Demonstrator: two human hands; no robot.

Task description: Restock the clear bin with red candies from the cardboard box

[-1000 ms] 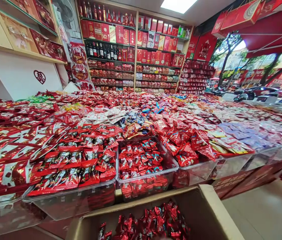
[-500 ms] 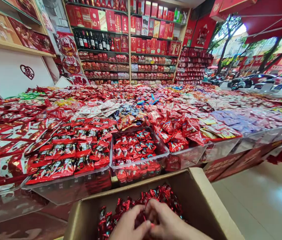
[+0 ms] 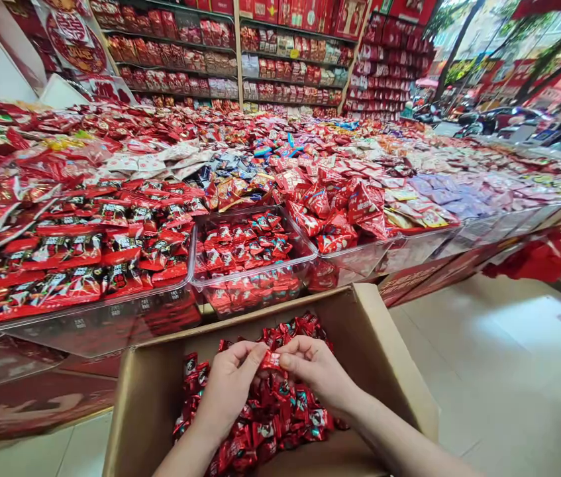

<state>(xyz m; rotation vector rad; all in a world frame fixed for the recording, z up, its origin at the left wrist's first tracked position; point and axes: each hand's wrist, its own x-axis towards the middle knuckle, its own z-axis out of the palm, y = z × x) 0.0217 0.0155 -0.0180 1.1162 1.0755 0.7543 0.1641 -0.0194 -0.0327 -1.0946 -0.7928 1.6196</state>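
Observation:
Between my two hands is one small red wrapped candy (image 3: 271, 360). My left hand (image 3: 230, 381) pinches its left end between thumb and fingers. On the other end, my right hand (image 3: 317, 369) has its thumb and forefinger closed. Both hands are over an open cardboard box (image 3: 394, 344), above a heap of shiny red wrapped candies (image 3: 273, 424) inside it. Just beyond the box stands a clear plastic bin (image 3: 255, 273), partly filled with similar red candies (image 3: 245, 242) in rows.
Left of that bin, red and black packets (image 3: 81, 255) are piled in another clear bin. Red triangular packets (image 3: 354, 212) lie to its right. Heaps of wrapped sweets reach back to stocked shelves (image 3: 175, 59). Tiled floor (image 3: 499, 344) and a red cloth-like item (image 3: 533, 258) are at the right.
The view has tilted downward, showing more of the box. My hands have risen out of the candy heap and drawn apart slightly, with a candy now visible between them.

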